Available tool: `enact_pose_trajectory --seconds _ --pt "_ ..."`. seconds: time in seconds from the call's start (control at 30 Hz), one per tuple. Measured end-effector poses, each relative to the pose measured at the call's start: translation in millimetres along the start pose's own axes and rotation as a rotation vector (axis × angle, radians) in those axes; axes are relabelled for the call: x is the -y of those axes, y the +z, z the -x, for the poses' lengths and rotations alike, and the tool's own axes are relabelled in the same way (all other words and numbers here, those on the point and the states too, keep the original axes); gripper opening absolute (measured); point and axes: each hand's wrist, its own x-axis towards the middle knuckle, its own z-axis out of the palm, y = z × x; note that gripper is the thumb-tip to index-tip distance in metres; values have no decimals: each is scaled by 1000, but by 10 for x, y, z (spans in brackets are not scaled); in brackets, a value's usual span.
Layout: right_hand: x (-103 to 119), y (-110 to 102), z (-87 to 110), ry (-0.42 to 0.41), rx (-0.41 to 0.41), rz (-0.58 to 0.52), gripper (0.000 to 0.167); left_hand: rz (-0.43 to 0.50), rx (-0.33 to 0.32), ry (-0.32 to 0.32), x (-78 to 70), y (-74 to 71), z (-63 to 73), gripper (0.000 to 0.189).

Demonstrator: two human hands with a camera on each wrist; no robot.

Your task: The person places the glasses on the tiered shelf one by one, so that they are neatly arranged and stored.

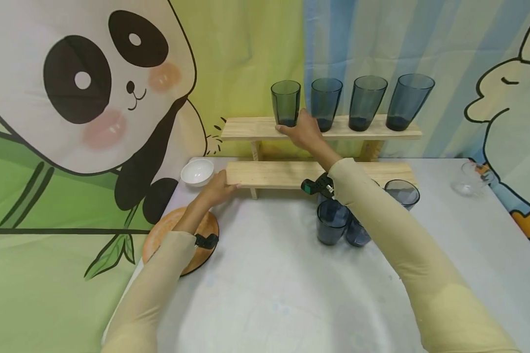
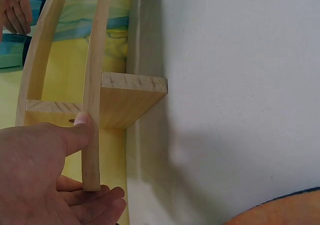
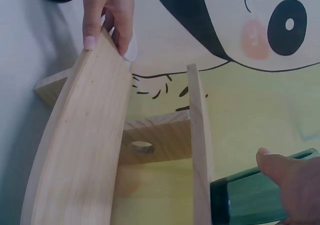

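- Your left grip [image 1: 218,190] clasps the lower shelf [image 1: 274,174] at its left end.
- Your right grip [image 1: 307,132] is clamped on the leftmost glass [image 1: 285,100], upright on the upper shelf [image 1: 249,128].
- Three glasses [image 1: 368,100] stand in a row to its right.

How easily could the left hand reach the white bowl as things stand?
Probably yes: the white bowl sits close beside the left hand, with nothing visible between them. However, this hand holds the end of the lower shelf, so it would likely need to let go first.
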Motion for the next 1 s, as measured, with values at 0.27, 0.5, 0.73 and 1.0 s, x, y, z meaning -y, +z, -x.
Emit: enact_pose_trajectory --seconds 0.27,0.5,0.73,1.0 --pt "-100 -244 311 -97 61 30 99 -20 17 5 32 33 -9 73" --pt "-486 -662 755 -194 16 -8 86 -1 5 8 41 42 -10 73" --pt "-1120 -1097 1245 -163 -55 73 85 27 14 37 25 35 -3 71" --pt "-1771 -1175 1552 -116 -96 183 86 31 -1 -1 14 2 25 71"
